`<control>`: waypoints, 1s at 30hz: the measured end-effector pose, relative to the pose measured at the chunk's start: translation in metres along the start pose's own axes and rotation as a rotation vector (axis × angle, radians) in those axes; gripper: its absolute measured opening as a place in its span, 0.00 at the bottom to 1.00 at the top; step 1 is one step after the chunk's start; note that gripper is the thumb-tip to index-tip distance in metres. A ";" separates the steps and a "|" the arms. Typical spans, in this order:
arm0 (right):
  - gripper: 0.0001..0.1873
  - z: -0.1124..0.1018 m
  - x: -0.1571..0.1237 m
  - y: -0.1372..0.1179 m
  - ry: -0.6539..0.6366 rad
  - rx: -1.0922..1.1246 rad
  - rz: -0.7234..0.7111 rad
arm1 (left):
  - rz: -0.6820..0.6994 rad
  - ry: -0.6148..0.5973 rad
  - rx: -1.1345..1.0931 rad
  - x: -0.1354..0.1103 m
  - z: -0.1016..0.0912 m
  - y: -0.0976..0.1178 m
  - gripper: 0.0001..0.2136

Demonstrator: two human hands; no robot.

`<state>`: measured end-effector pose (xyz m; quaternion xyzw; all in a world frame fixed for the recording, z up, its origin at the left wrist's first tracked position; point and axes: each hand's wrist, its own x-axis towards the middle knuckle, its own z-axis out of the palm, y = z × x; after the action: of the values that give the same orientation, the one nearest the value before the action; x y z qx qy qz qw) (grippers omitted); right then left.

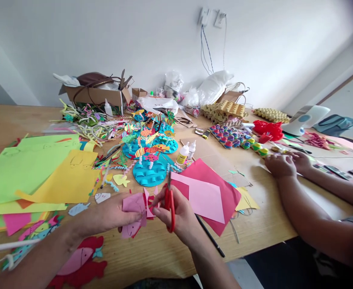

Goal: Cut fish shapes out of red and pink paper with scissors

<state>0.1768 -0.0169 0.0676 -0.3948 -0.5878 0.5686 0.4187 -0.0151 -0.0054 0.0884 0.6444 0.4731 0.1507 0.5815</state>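
My left hand (110, 210) pinches a piece of pink paper (132, 204) with a drawn outline on it, and a red layer peeks out from behind. In my right hand (181, 214) are red-handled scissors (172, 210), blades pointing up and away from the paper. The right thumb and fingertips are close to cut pink and red bits at the paper's right edge; whether they pinch them I cannot tell. Below my left forearm lies a pink and red paper fish (80, 257). Blue discs (149, 170) carrying small paper fish stand beyond my hands.
Pink sheets (206, 196) and a black pencil (209, 237) lie right of my hands. Green paper (35, 160) and yellow paper (71, 176) cover the left. Glue bottles (182, 153) stand behind. A co-worker's hands (281, 164) rest at the right, near painted egg cartons (229, 136).
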 end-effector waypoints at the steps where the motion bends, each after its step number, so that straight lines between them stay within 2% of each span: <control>1: 0.12 0.003 0.006 -0.004 -0.011 -0.052 -0.004 | 0.020 0.002 0.007 0.001 0.001 0.001 0.05; 5: 0.11 0.011 0.021 -0.011 -0.070 -0.120 -0.016 | 0.027 -0.065 0.003 0.002 -0.002 0.003 0.04; 7: 0.11 0.012 0.025 -0.011 -0.043 -0.074 -0.027 | 0.035 -0.044 -0.070 0.000 -0.005 0.002 0.04; 10: 0.12 0.013 0.028 -0.009 0.116 0.058 -0.056 | 0.073 0.097 -0.319 -0.007 -0.004 -0.003 0.07; 13: 0.11 0.018 0.030 -0.003 0.293 0.170 -0.109 | 0.059 0.230 -0.572 -0.017 0.006 -0.010 0.13; 18: 0.12 0.033 0.029 0.010 0.419 0.248 -0.165 | 0.111 0.343 -0.678 -0.018 0.028 -0.017 0.14; 25: 0.13 0.045 0.028 0.015 0.395 0.338 -0.116 | 0.150 0.529 -0.682 -0.005 0.035 -0.019 0.09; 30: 0.12 0.035 0.017 0.009 0.270 0.251 -0.022 | 0.193 0.592 -0.614 -0.003 0.029 -0.019 0.05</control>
<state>0.1383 -0.0124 0.0591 -0.4057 -0.4548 0.5747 0.5461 -0.0032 -0.0273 0.0646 0.4118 0.4904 0.5162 0.5688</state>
